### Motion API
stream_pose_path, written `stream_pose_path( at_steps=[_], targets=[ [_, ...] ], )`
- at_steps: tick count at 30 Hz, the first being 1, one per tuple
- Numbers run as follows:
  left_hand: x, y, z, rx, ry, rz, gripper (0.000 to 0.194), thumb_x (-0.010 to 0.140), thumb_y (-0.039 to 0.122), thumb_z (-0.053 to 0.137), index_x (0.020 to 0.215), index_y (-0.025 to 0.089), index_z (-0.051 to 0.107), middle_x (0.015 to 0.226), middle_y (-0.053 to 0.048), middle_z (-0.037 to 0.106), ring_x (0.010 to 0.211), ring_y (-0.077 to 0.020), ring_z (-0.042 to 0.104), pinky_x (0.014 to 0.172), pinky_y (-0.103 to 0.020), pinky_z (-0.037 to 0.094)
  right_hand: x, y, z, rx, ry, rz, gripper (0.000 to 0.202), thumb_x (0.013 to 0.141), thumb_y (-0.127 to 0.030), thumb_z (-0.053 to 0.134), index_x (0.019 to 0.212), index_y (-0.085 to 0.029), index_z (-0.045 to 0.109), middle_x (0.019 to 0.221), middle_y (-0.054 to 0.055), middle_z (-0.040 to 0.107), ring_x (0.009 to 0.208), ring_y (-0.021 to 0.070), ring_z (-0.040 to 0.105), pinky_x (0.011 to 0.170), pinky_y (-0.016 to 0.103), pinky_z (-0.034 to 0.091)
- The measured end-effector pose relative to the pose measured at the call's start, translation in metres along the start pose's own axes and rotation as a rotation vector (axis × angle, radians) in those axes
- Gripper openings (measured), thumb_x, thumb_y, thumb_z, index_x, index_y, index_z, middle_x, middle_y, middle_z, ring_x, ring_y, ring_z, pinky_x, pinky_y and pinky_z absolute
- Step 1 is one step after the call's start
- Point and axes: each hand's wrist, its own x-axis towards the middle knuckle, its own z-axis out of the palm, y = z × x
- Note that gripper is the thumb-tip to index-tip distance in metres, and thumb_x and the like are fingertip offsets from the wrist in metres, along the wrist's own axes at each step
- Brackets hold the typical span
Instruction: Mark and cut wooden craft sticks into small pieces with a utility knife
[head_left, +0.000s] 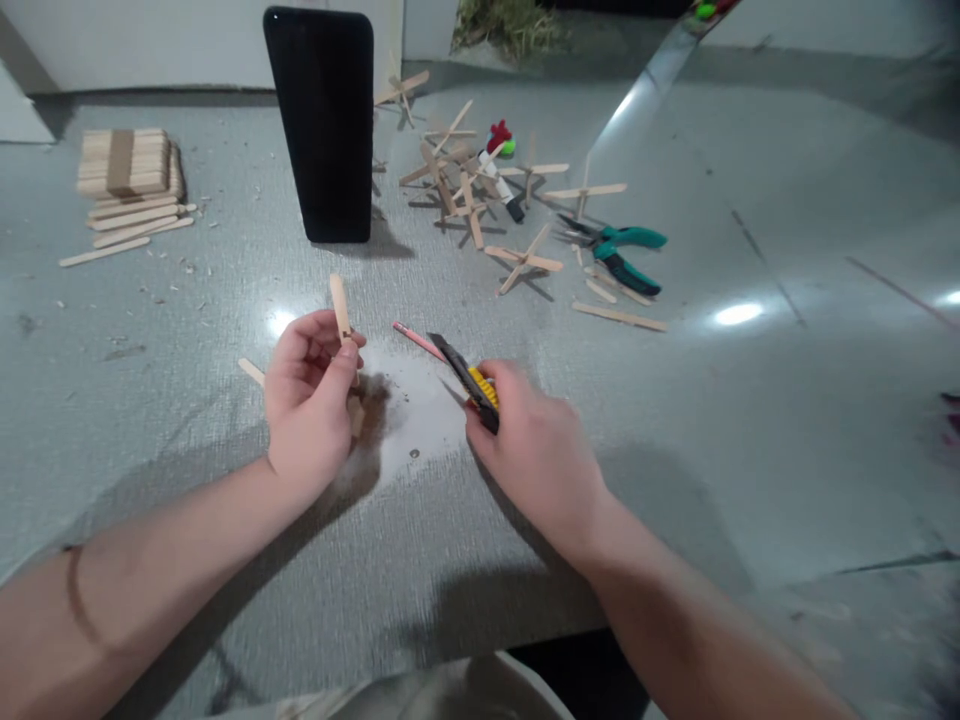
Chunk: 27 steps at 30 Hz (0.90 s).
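Observation:
Pinched between the thumb and fingers of my left hand (pixel 313 395) is a wooden stick (pixel 340 303), held upright with a small dark notch or mark near my thumb. My right hand (pixel 536 450) is wrapped round a yellow and black utility knife (pixel 469 385), its dark blade pointing up and left. A gap separates the blade from the stick. Under and between the hands lies a white sheet (pixel 431 405) with a dark smudge and crumbs. A pink pencil (pixel 417 341) rests at its top edge. Another wooden stick (pixel 252 372) pokes out left of my left hand.
A black phone (pixel 330 130) stands upright behind my left hand. Bundled sticks (pixel 124 163) lie at the back left. Crossed-stick pieces (pixel 523 258), a marker (pixel 501 187) and teal pliers (pixel 626 260) are at the back right. The grey table (pixel 750 440) spreads around them.

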Motion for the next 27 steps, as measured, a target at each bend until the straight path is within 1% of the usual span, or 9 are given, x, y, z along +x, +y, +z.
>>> stream_pose_path(
  at_steps=[2, 4, 8, 11, 15, 17, 19, 22, 27],
  targets=[
    [0.001, 0.0, 0.0, 0.004, -0.001, -0.021, 0.016, 0.089, 0.024, 0.071, 0.103, 0.03, 0.069, 0.092, 0.0, 0.067, 0.08, -0.0123, 0.06, 0.066, -0.025, 0.051, 0.002, 0.011, -0.008, 0.029, -0.012, 0.03, 0.032, 0.086, -0.028, 0.051, 0.116, -0.018, 0.057, 0.087, 0.01, 0.072, 0.064, 0.0249, 0.064, 0.058, 0.033, 0.038],
    [0.001, 0.0, 0.002, 0.003, 0.0, -0.038, 0.015, 0.089, 0.022, 0.07, 0.102, 0.03, 0.069, 0.092, -0.001, 0.067, 0.08, -0.0125, 0.061, 0.068, -0.026, 0.052, 0.006, 0.032, -0.023, 0.047, 0.026, 0.147, 0.033, 0.084, -0.034, 0.057, 0.114, -0.021, 0.057, 0.086, 0.009, 0.072, 0.068, 0.027, 0.066, 0.06, 0.033, 0.041],
    [-0.001, -0.001, 0.004, 0.002, 0.002, -0.028, 0.015, 0.09, 0.021, 0.068, 0.103, 0.029, 0.068, 0.091, 0.0, 0.067, 0.083, -0.0125, 0.063, 0.07, -0.026, 0.052, 0.018, 0.082, -0.052, -0.164, 0.235, 0.414, 0.033, 0.084, -0.039, 0.058, 0.112, -0.022, 0.058, 0.096, 0.014, 0.072, 0.082, 0.0346, 0.067, 0.07, 0.041, 0.043],
    [-0.002, 0.0, 0.005, 0.024, 0.003, -0.037, 0.015, 0.09, 0.023, 0.068, 0.103, 0.029, 0.067, 0.092, 0.0, 0.068, 0.083, -0.0128, 0.063, 0.071, -0.026, 0.053, 0.02, 0.093, -0.057, -0.154, 0.248, 0.432, 0.03, 0.084, -0.038, 0.057, 0.109, -0.022, 0.059, 0.095, 0.016, 0.072, 0.084, 0.0354, 0.067, 0.073, 0.044, 0.043],
    [-0.001, 0.002, 0.004, 0.029, 0.017, -0.03, 0.014, 0.088, 0.026, 0.072, 0.102, 0.029, 0.067, 0.091, 0.0, 0.068, 0.08, -0.013, 0.062, 0.07, -0.028, 0.053, 0.014, 0.055, -0.044, 0.099, 0.058, 0.287, 0.029, 0.075, -0.038, 0.071, 0.101, -0.028, 0.06, 0.088, 0.001, 0.075, 0.078, 0.0247, 0.071, 0.068, 0.034, 0.048],
    [-0.001, 0.002, 0.004, 0.038, 0.031, -0.007, 0.015, 0.088, 0.028, 0.074, 0.101, 0.028, 0.067, 0.089, 0.0, 0.067, 0.079, -0.0135, 0.062, 0.071, -0.029, 0.053, 0.014, 0.026, -0.034, 0.306, -0.043, 0.167, 0.028, 0.074, -0.03, 0.071, 0.1, -0.026, 0.06, 0.087, 0.001, 0.076, 0.078, 0.0245, 0.072, 0.069, 0.033, 0.048],
    [-0.002, 0.002, 0.004, 0.05, 0.041, 0.02, 0.016, 0.088, 0.031, 0.074, 0.102, 0.028, 0.066, 0.089, -0.001, 0.068, 0.079, -0.0142, 0.062, 0.072, -0.03, 0.053, 0.018, 0.001, -0.025, 0.394, -0.079, 0.058, 0.032, 0.076, -0.023, 0.068, 0.106, -0.024, 0.058, 0.091, 0.002, 0.077, 0.083, 0.0248, 0.072, 0.074, 0.034, 0.048],
    [-0.006, 0.002, 0.004, 0.061, 0.016, 0.061, 0.017, 0.092, 0.031, 0.07, 0.107, 0.028, 0.065, 0.094, -0.002, 0.07, 0.085, -0.0146, 0.065, 0.076, -0.03, 0.055, 0.03, -0.022, -0.015, 0.358, -0.121, 0.001, 0.032, 0.076, -0.019, 0.067, 0.106, -0.023, 0.059, 0.091, 0.002, 0.075, 0.082, 0.0243, 0.071, 0.072, 0.034, 0.047],
    [-0.011, 0.003, 0.004, 0.06, -0.026, 0.117, 0.018, 0.094, 0.028, 0.068, 0.11, 0.024, 0.064, 0.095, -0.002, 0.069, 0.089, -0.013, 0.068, 0.081, -0.028, 0.055, 0.043, -0.04, -0.003, 0.304, -0.116, -0.028, 0.036, 0.077, -0.019, 0.065, 0.111, -0.023, 0.059, 0.092, 0.004, 0.075, 0.079, 0.0249, 0.07, 0.068, 0.034, 0.046]
  ],
)
